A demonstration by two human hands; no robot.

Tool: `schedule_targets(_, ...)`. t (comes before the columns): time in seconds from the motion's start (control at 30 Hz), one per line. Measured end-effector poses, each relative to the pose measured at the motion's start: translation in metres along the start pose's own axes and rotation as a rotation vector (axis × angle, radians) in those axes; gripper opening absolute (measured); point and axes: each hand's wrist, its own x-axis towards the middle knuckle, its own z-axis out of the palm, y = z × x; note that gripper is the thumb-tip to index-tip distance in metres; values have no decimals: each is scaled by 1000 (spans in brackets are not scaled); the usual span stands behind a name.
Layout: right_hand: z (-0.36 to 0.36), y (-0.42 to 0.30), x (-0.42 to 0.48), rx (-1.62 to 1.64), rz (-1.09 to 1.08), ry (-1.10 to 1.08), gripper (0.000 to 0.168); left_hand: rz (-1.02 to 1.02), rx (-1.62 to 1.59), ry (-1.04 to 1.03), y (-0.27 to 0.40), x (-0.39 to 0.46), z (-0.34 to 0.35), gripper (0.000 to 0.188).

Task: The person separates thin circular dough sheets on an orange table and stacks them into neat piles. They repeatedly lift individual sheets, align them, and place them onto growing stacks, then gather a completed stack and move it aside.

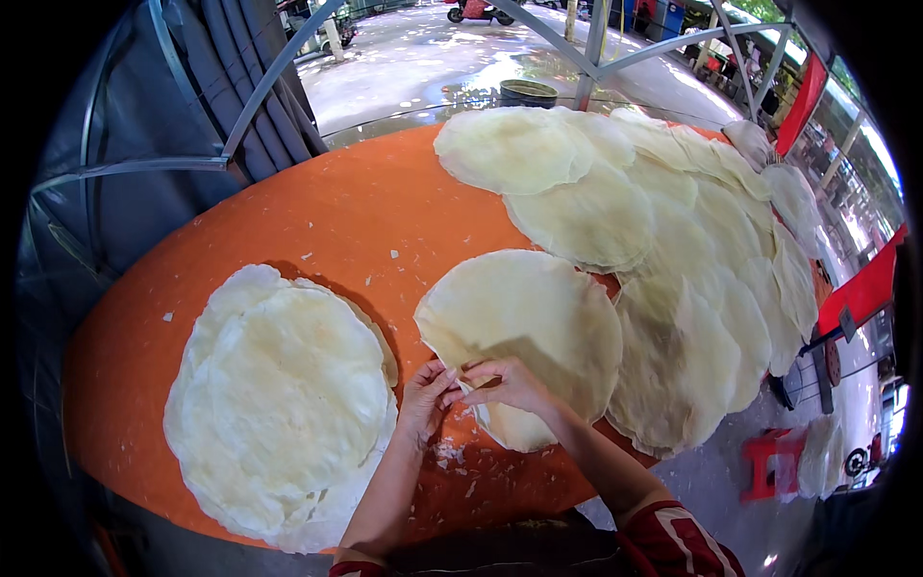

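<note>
In front of me a thin, round, pale sheet (533,310), like a pancake or rice-paper wrapper, lies on the orange tabletop (303,216). My left hand (427,397) pinches its near left edge between thumb and fingers. Close beside it, my right hand (508,384) has its thumb and index finger at the same edge, which is lifted slightly off the table. The fingertips of both hands almost meet. To the left of my hands sits a stack of similar round sheets (277,404) with uneven, ragged rims.
Many overlapping sheets (678,238) cover the table's right side. Small flakes (451,453) are scattered near my hands. Metal frame bars (598,54) cross beyond the far edge, with a dark bucket (528,92) behind. A red stool (770,461) stands on the floor at right.
</note>
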Motion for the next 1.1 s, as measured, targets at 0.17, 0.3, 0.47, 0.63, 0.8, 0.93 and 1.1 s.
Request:
schedule_targets(0.17, 22, 17, -23, -220, -208, 151, 22, 182, 238, -73, -22, -14, -5, 14)
schedule_targets(0.3, 44, 16, -35, -581, -149, 367, 4, -51, 444, 0, -42, -25, -33, 12)
schedule_targets(0.47, -77, -33, -20, -544, 73, 610, 14, 39, 190, 291, -32, -58, -27, 15)
schedule_targets(0.63, -270, -101, -39, -1137, -54, 932, 11, 3, 205, 278, -43, -73, -36, 13)
schedule_targets(0.8, -322, -227, -75, -1567, 1, 1060, 12, 216, 292, 383, -68, -73, -28, 10)
schedule_targets(0.93, -234, -245, -45, -1585, -219, 760, 14, 305, 155, 172, -81, -84, -61, 5)
schedule_targets(1.1, -58, -166, -86, -2208, -517, 381, 35, 126, -161, 26, -61, -103, -61, 39)
